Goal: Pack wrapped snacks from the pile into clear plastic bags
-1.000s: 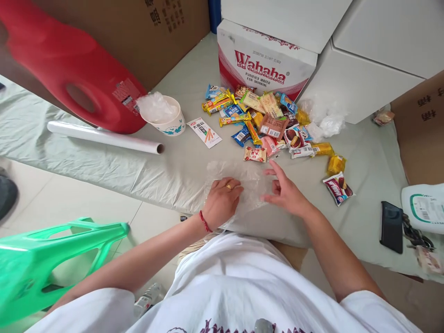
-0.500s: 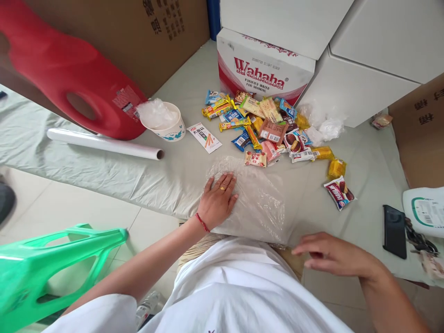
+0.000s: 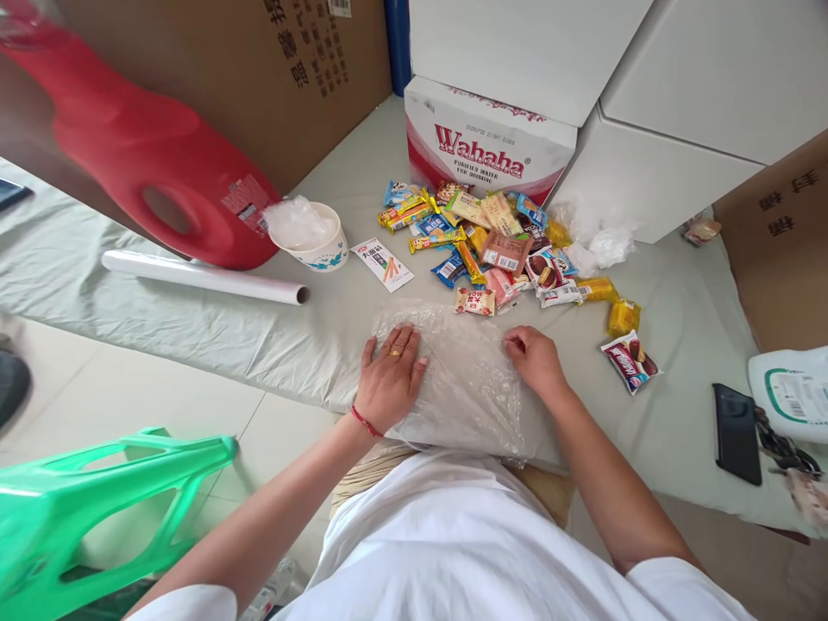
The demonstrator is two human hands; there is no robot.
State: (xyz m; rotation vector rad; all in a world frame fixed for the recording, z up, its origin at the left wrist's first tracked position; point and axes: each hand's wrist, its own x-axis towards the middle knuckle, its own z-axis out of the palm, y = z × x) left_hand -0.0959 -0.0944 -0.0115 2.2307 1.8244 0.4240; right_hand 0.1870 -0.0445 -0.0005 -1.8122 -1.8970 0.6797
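Observation:
A clear, wrinkled plastic sheet (image 3: 462,388) lies flat on the cloth-covered surface in front of me; whether it is one layer or a bag I cannot tell. My left hand (image 3: 393,371) rests palm down on its left side, fingers stretched out. At the sheet's upper right edge, my right hand (image 3: 536,355) is closed in a pinch on the plastic. Just beyond the sheet lies a small red-and-cream snack packet (image 3: 475,301). Behind it spreads a pile of wrapped snacks (image 3: 498,237) in yellow, blue, brown and pink.
To the left are a white roll (image 3: 207,278), a paper bowl (image 3: 316,250) holding crumpled plastic, a flat white packet (image 3: 381,264) and a red jug (image 3: 155,164). A Wahaha carton (image 3: 485,142) stands behind. A phone (image 3: 737,433) lies right; a green stool (image 3: 116,509) stands lower left.
My right hand has moved from near the front edge up and left to the sheet's upper right edge and closed on it. My left hand stays flat on the plastic.

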